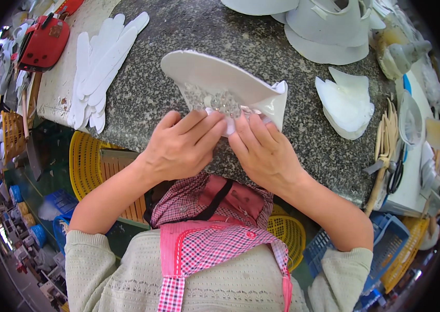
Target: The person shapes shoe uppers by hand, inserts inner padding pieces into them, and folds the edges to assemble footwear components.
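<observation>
Over the near part of the speckled stone worktop [147, 78], both hands grip one white shoe upper [214, 70] with a cluster of clear, glittering stones [225, 103] along its near side. The upper's broad curved edge stands up and away from me. My left hand [183, 143] has its bent fingers pressed together on the near edge, just left of the middle. Close beside it, my right hand [266, 151] pinches the same edge, fingers together. The thumbs and the underside of the edge are hidden.
White insole-shaped pieces [100, 67] lie at the left, near a red machine or box [46, 42]. Several white uppers [329, 26] are stacked at the far right; another white piece [345, 101] lies nearer. Scissors [395, 177] hang at the right edge. A yellow basket [82, 166] stands below.
</observation>
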Available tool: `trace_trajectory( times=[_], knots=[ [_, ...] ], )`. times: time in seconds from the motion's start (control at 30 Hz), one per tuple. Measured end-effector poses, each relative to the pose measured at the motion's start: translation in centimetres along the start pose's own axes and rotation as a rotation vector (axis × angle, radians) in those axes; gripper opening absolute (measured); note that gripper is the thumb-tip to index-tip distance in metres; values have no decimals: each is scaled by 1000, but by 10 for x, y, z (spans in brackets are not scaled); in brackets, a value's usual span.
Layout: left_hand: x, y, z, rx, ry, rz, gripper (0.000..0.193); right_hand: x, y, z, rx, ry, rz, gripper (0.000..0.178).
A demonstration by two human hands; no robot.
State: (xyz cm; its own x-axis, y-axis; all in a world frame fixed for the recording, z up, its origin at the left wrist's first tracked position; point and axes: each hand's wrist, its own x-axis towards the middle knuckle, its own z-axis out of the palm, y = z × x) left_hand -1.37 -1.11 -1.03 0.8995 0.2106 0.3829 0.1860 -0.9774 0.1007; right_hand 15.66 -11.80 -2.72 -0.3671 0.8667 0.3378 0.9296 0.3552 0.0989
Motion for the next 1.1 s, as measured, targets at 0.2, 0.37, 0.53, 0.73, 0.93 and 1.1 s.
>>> trace_trajectory(
  times=[0.2, 0.37, 0.53, 0.73, 0.93, 1.1],
  knots=[
    [12, 2, 8, -39, 41, -116, 38, 0, -1, -3, -33, -11, -29, 24],
    [32, 9, 11, 91, 2, -172, 31, 0, 1, -6, -15, -21, -54, 25],
    [40, -1, 10, 44, -56, -121, 21, -3, 3, -3, 5, -43, -54, 26],
    [60, -27, 7, -24, -320, 62, 20, -1, 8, -2, 152, -36, -63, 19],
    [59, -33, 15, -54, -266, 77, 25, 2, 7, -2, 144, 1, -52, 17],
    [37, -29, 2, -182, -95, 73, 28, 4, 5, -2, 89, 7, -4, 20]
  ],
)
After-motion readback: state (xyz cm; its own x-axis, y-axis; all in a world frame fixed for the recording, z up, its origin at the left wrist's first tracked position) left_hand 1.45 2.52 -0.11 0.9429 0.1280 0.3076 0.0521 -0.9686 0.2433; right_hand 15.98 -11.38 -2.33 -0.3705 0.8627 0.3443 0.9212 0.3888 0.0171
